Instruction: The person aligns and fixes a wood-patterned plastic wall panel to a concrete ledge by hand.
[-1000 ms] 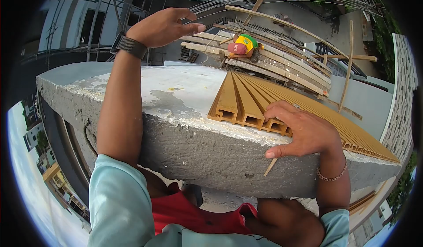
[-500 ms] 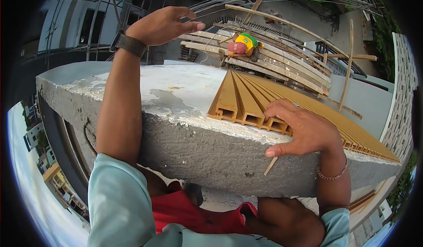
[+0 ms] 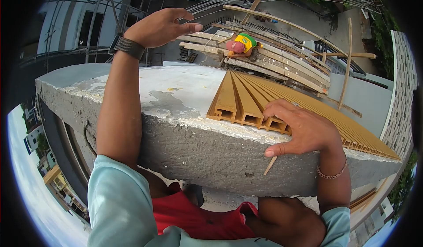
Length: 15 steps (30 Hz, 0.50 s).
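Right hand [image 3: 304, 130]: fingers [image 3: 282, 108] spread and slightly bent, laid on top of the near end of the ribbed brown hollow-core panel [image 3: 240, 99]. Nothing is clasped. The thumb is stretched along the lip of the concrete ledge [image 3: 176, 97], just above a thin wooden sliver [image 3: 270, 165] that lies against the ledge face. A bracelet [image 3: 332, 174] is worn on this wrist.

Left hand [image 3: 161, 26]: raised clear of the ledge, fingers [image 3: 187, 27] open and loosely extended, holding nothing. A wristwatch [image 3: 128, 46] is worn.

Panel position: flat on the ledge top, cut end near the front edge, its length running away to the right beyond the hand. Open rectangular cells are seen at the cut end.

Handling, judged: the panel is taken to be stiff but fairly light for its length, being hollow. Sag or swing is likely if it is lifted at one end only. The ribs should give purchase. The cut end, or the long edges, are judged the best places to take hold, and the cell walls may be sharp.

Surroundings: far below, a co-worker [image 3: 241, 44] in a red cap is seen on stacked planks [image 3: 282, 68].
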Each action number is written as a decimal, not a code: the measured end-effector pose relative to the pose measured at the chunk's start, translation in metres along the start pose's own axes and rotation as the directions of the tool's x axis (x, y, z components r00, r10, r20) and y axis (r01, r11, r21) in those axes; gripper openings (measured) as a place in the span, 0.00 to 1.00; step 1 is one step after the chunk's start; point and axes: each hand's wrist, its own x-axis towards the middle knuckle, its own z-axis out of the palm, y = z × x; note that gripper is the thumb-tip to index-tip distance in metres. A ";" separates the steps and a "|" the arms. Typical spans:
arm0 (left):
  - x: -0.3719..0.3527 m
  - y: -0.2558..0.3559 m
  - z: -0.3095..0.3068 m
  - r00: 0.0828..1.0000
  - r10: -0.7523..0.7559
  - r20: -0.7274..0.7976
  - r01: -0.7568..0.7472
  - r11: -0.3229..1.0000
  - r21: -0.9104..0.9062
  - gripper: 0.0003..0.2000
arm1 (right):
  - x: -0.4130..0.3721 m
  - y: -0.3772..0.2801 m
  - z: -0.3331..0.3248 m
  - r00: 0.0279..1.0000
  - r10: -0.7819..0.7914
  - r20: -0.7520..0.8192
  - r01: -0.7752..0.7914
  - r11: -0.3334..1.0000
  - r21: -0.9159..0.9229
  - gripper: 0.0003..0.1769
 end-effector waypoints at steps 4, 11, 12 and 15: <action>-0.001 0.002 -0.001 1.000 0.014 0.001 -0.014 1.000 0.005 0.34 | 0.000 0.001 0.001 1.000 -0.005 0.001 0.005 1.000 0.001 0.46; -0.001 0.000 0.001 0.999 0.021 -0.026 -0.021 1.000 0.010 0.34 | 0.000 0.001 0.001 1.000 -0.013 -0.008 0.013 1.000 -0.015 0.46; -0.001 0.000 0.001 1.000 0.011 -0.015 -0.011 1.000 0.009 0.34 | 0.000 0.001 0.000 1.000 -0.008 -0.001 0.008 1.000 -0.011 0.46; -0.001 0.001 0.000 1.000 0.015 -0.008 -0.015 1.000 0.012 0.34 | 0.000 0.001 0.000 1.000 -0.003 0.005 0.003 1.000 -0.007 0.46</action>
